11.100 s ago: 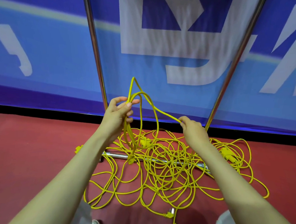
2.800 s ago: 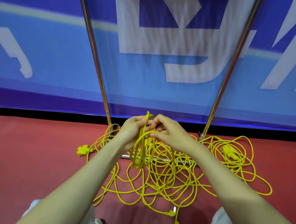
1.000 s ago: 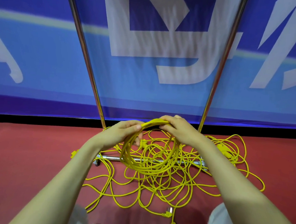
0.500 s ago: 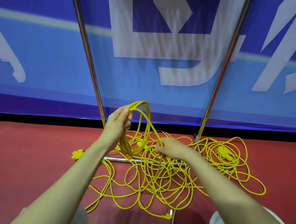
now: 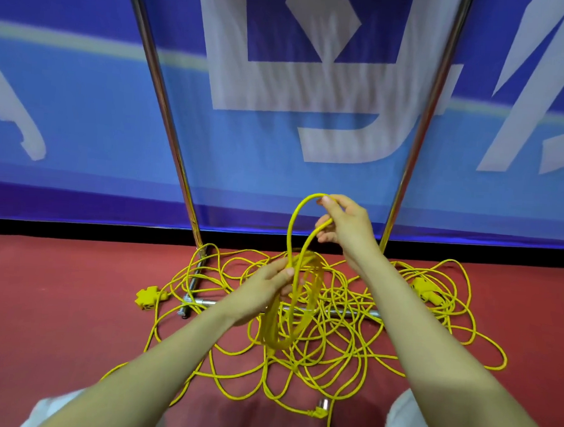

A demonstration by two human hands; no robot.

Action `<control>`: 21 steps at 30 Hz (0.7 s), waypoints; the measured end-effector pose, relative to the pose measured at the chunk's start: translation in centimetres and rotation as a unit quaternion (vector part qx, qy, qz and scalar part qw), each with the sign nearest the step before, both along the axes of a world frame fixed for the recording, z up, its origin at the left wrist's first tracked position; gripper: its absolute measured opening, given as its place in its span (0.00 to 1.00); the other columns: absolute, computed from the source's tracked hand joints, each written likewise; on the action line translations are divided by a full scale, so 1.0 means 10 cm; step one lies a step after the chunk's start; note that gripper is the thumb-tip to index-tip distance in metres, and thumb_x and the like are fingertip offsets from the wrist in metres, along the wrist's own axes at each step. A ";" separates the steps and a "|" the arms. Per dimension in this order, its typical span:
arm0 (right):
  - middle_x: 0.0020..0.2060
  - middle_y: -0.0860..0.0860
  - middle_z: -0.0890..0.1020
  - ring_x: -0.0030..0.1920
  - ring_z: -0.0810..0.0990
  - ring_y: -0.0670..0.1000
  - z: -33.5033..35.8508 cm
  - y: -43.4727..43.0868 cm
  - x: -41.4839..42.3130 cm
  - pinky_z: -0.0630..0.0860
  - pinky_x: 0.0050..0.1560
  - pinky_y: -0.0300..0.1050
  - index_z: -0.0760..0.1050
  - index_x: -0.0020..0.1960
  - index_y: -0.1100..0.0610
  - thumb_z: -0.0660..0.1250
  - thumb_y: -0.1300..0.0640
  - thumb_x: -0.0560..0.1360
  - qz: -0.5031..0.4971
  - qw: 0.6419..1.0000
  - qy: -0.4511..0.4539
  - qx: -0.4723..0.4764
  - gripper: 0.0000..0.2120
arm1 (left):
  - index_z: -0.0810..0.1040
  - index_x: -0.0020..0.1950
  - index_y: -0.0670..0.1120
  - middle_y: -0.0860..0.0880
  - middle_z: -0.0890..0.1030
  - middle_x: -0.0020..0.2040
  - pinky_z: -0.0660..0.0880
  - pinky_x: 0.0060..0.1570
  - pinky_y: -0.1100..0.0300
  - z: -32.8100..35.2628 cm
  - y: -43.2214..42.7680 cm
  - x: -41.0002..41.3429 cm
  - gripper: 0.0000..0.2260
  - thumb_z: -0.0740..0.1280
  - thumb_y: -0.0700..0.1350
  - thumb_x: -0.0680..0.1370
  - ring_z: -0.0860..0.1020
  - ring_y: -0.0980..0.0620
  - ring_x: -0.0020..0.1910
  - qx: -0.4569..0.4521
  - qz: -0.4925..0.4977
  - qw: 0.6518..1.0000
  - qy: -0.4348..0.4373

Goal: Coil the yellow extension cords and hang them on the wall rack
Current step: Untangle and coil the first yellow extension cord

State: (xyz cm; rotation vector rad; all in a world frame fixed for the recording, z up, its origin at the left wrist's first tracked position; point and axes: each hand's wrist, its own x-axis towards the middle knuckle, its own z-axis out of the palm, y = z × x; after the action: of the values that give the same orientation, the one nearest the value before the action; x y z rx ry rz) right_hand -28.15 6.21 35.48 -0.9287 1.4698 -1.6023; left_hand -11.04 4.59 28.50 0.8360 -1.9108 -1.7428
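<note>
Risen to 1 o'clock of your left hand [image 5: 264,290], your right hand [image 5: 347,225] pinches a cord loop [image 5: 290,230]; the left grips the coil [image 5: 276,343], fingers curled.

- The tangle [image 5: 342,345] covers the floor [image 5: 54,298] from 9 to 3 o'clock of the left hand [image 5: 262,289], loops overlapping, only small gaps between.
- The coil [image 5: 271,331] gripped in that hand hangs at 6 o'clock into the tangle; the loop [image 5: 289,228] rises at 12 to the right hand [image 5: 347,227], which pinches it.
- Poles [image 5: 161,107] stand at 11 and 1 o'clock: open air between them, banner [image 5: 277,166] behind.
- The bar [image 5: 204,302] lies under the tangle.
- Bare floor past the socket [image 5: 146,299] at 9 o'clock and beyond the outer loops at 3.
- Knees [image 5: 403,422] close 5 and 7 o'clock.
</note>
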 end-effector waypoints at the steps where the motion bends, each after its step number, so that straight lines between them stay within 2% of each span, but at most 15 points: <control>1: 0.28 0.57 0.75 0.19 0.74 0.46 0.01 -0.01 -0.02 0.72 0.22 0.35 0.75 0.49 0.59 0.60 0.57 0.81 -0.012 1.000 0.008 0.006 0.08 | 0.74 0.54 0.44 0.50 0.69 0.34 0.61 0.31 0.62 0.02 0.01 0.00 0.09 0.57 0.47 0.83 0.66 0.58 0.30 0.018 -0.022 1.000 0.004; 3: 0.29 0.56 0.75 0.20 0.74 0.46 -0.01 -0.02 -0.09 0.72 0.22 0.35 0.76 0.52 0.61 0.61 0.57 0.80 -0.033 0.999 0.008 0.016 0.09 | 0.73 0.53 0.43 0.50 0.69 0.34 0.61 0.31 0.62 0.07 0.03 0.00 0.10 0.59 0.49 0.81 0.66 0.58 0.30 0.042 -0.057 0.997 0.016; 6: 0.31 0.56 0.77 0.23 0.77 0.46 -0.05 -0.02 -0.15 0.74 0.25 0.36 0.75 0.57 0.63 0.61 0.55 0.80 -0.051 0.998 0.001 0.029 0.12 | 0.71 0.57 0.40 0.47 0.68 0.37 0.66 0.34 0.67 0.13 0.06 -0.02 0.07 0.60 0.42 0.82 0.66 0.58 0.31 0.053 -0.080 0.995 0.035; 9: 0.45 0.57 0.77 0.38 0.80 0.52 -0.11 -0.06 -0.12 0.80 0.37 0.44 0.65 0.65 0.61 0.61 0.45 0.79 -0.088 0.990 0.054 0.094 0.23 | 0.73 0.52 0.43 0.51 0.68 0.33 0.66 0.32 0.68 0.19 0.07 -0.03 0.05 0.58 0.37 0.82 0.66 0.58 0.30 0.040 -0.012 0.999 0.031; 11: 0.49 0.56 0.75 0.43 0.79 0.56 -0.14 -0.07 -0.06 0.79 0.43 0.51 0.63 0.62 0.60 0.58 0.43 0.79 -0.106 0.979 0.139 0.110 0.22 | 0.72 0.47 0.44 0.50 0.68 0.32 0.65 0.30 0.68 0.24 0.01 -0.02 0.07 0.57 0.36 0.82 0.66 0.59 0.28 0.033 0.050 0.997 0.045; 12: 0.46 0.55 0.76 0.41 0.78 0.55 -0.18 -0.08 -0.01 0.78 0.43 0.51 0.65 0.57 0.59 0.57 0.45 0.80 -0.081 0.978 0.165 0.102 0.17 | 0.72 0.46 0.44 0.50 0.67 0.32 0.65 0.30 0.68 0.27 -0.02 0.00 0.08 0.57 0.35 0.82 0.65 0.59 0.28 0.036 0.077 0.995 0.057; 14: 0.39 0.53 0.77 0.37 0.76 0.52 -0.26 -0.05 0.16 0.74 0.39 0.46 0.71 0.49 0.58 0.57 0.54 0.81 0.050 0.976 0.178 0.111 0.08 | 0.73 0.46 0.43 0.50 0.67 0.31 0.64 0.29 0.67 0.34 -0.12 0.04 0.09 0.56 0.34 0.82 0.65 0.59 0.27 0.050 0.122 0.987 0.091; 15: 0.39 0.53 0.78 0.38 0.76 0.51 -0.33 -0.04 0.25 0.74 0.40 0.45 0.74 0.47 0.58 0.60 0.58 0.79 0.131 0.961 0.206 0.127 0.06 | 0.73 0.46 0.43 0.49 0.67 0.31 0.65 0.28 0.67 0.37 -0.16 0.06 0.09 0.56 0.34 0.82 0.65 0.59 0.26 0.059 0.144 0.982 0.106; 17: 0.44 0.55 0.80 0.43 0.77 0.52 -0.50 0.00 0.42 0.74 0.46 0.46 0.77 0.51 0.60 0.64 0.61 0.76 0.259 0.897 0.326 0.146 0.05 | 0.72 0.43 0.42 0.48 0.66 0.32 0.67 0.26 0.68 0.45 -0.25 0.12 0.10 0.56 0.34 0.82 0.66 0.59 0.24 0.069 0.179 0.973 0.129; 18: 0.46 0.56 0.80 0.45 0.77 0.54 -0.60 0.01 0.48 0.74 0.48 0.47 0.76 0.53 0.62 0.65 0.60 0.76 0.295 0.872 0.363 0.146 0.08 | 0.71 0.42 0.42 0.48 0.65 0.31 0.67 0.25 0.68 0.47 -0.28 0.14 0.10 0.56 0.35 0.82 0.66 0.58 0.25 0.070 0.190 0.970 0.136; 19: 0.46 0.57 0.80 0.44 0.77 0.54 -0.66 0.03 0.55 0.73 0.47 0.47 0.75 0.54 0.63 0.65 0.60 0.77 0.309 0.864 0.370 0.146 0.08 | 0.71 0.42 0.42 0.49 0.65 0.30 0.67 0.25 0.68 0.50 -0.31 0.17 0.10 0.56 0.35 0.82 0.65 0.57 0.25 0.069 0.197 0.968 0.141; 21: 0.40 0.53 0.78 0.36 0.74 0.48 -0.71 0.05 0.61 0.70 0.39 0.43 0.73 0.49 0.61 0.62 0.59 0.79 0.294 0.880 0.347 0.135 0.05 | 0.72 0.42 0.43 0.50 0.67 0.31 0.65 0.27 0.68 0.53 -0.36 0.22 0.10 0.56 0.36 0.82 0.65 0.57 0.27 0.074 0.216 0.961 0.154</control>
State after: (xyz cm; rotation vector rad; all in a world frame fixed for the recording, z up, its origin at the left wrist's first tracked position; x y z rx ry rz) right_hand -22.01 6.71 28.41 -1.6846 1.5814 -0.6085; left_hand -8.84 0.99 33.81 0.8929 -1.2954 -1.6393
